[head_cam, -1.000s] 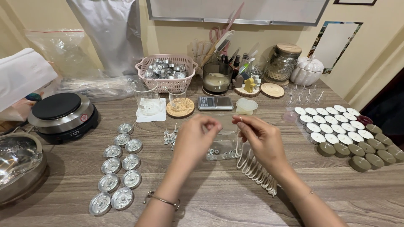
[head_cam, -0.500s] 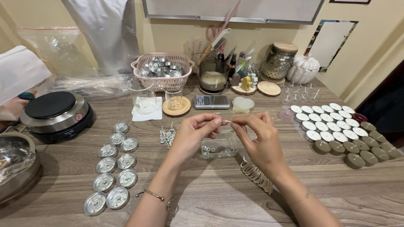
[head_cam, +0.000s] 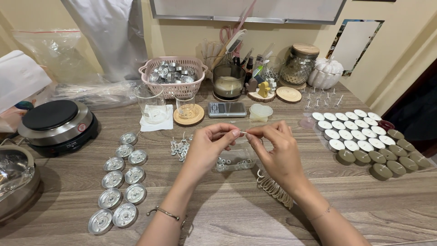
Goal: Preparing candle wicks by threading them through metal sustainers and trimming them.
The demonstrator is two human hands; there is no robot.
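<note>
Wick (head_cam: 243,133), thin and pale, pinched between left hand (head_cam: 210,148) and right hand (head_cam: 275,152) fingertips above the wooden table (head_cam: 227,205). Coiled wick string (head_cam: 275,189) hangs under right palm, top hidden. Clear plastic packet (head_cam: 234,161) of metal tabs lies beneath hands, partly covered. Empty foil cups (head_cam: 118,187) left; filled tealights (head_cam: 364,141) right.

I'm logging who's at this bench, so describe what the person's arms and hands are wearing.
Both forearms are bare, with no sleeves or gloves. The left hand has a thin metal bangle at its wrist; the right hand has a fine chain bracelet. No rings are discernible.
</note>
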